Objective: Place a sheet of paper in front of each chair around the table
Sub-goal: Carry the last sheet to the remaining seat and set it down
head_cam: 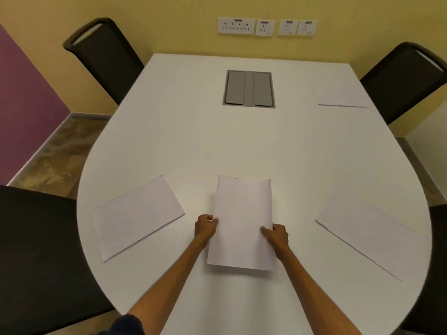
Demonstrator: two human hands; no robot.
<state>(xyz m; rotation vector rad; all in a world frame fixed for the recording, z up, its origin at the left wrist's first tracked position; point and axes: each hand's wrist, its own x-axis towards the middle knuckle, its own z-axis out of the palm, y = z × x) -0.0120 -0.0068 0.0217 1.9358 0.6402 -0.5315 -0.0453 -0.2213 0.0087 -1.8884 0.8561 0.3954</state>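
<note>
Four black chairs ring the white table point(242, 146), and going from the left: the near left chair point(36, 250) is cut off by the frame edge, only its dark seat showing, with the left sheet point(137, 216) lying flat and angled on the table in front of it. Behind it, the far left chair point(104, 56) stands against the yellow wall, and the table in front of it is bare.

At the near middle, the left hand point(205, 227) pinches the left edge of the held sheet point(242, 223) — fingers curled under, thumb on top. The right hand point(277, 235) grips the right edge the same way. Whether it is one sheet or a thin stack I cannot tell; a corner of another page seems to peek out at its top edge. It looks blank, with no writing to read.

Further back, a grey cable hatch point(249, 89) is set into the tabletop, flaps closed. On the wall above, a row of white sockets point(267, 27) carries small dark labels — too blurred to read.

To the right, the far right sheet point(338, 96) lies before the far right chair point(406, 81), and the near right sheet point(362, 235) lies before the near right chair point(435, 262), which is mostly out of frame.
</note>
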